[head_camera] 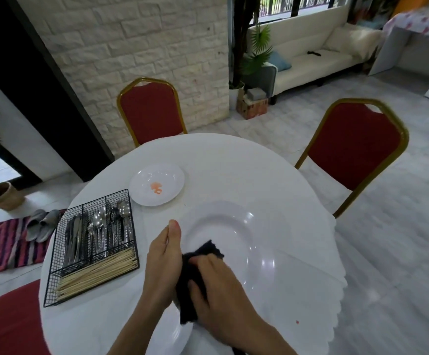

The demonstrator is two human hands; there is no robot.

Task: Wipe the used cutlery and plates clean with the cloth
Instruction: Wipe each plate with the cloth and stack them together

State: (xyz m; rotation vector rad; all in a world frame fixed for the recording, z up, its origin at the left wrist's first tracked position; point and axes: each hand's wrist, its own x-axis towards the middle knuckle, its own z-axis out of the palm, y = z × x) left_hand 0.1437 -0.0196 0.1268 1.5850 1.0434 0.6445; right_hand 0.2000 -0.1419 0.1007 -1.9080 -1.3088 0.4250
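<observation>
Large white plate [246,242] and black cloth [193,272], near tabletop [234,160] edge.
Left hand [163,257] grips the plate's rim; right hand [218,290] clutches the cloth against its face. Smeared small plate [141,193] and wire cutlery caddy [98,198] lie beyond.

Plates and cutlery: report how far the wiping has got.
Done: nothing certain. In hand: right hand presses the black cloth on the big plate, left hand holding its rim. Left: the small plate, orange smear; cutlery in the basket, state unclear.

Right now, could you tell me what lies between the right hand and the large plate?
The black cloth, under the right hand and on the large plate, in the head view.
</observation>
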